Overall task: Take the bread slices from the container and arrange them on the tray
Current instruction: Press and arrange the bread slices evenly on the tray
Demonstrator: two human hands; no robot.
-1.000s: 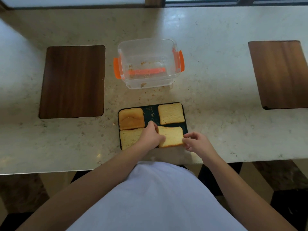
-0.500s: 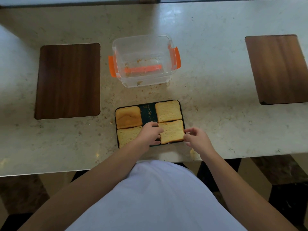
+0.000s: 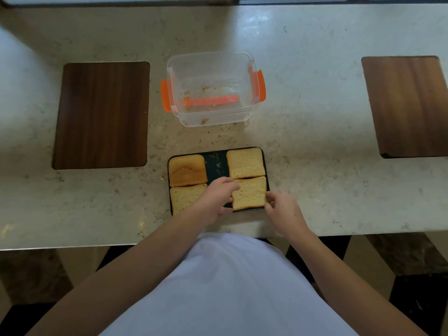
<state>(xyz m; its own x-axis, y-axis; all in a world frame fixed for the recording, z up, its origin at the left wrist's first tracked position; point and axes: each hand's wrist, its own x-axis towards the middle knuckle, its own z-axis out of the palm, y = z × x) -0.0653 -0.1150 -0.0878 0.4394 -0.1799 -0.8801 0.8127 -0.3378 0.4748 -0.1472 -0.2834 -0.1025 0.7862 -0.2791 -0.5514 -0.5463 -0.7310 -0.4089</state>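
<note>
A dark tray (image 3: 215, 163) lies near the counter's front edge with bread slices in its four corners: far left (image 3: 188, 169), far right (image 3: 245, 162), near left (image 3: 184, 198) and near right (image 3: 251, 192). My left hand (image 3: 217, 198) grips the left edge of the near-right slice, partly covering the near-left slice. My right hand (image 3: 283, 208) pinches the same slice at its right edge. The slice lies flat on the tray. Behind the tray stands the clear container (image 3: 211, 55) with orange clips, holding only crumbs.
A dark wooden board (image 3: 101, 115) is set in the counter at the left and another (image 3: 407, 105) at the right. Crumbs are scattered between container and tray. The counter's front edge (image 3: 72, 241) runs just below the tray.
The near-right slice has been pushed a little away from me and straightened against the far-right slice. Both hands have stayed at its edges.
</note>
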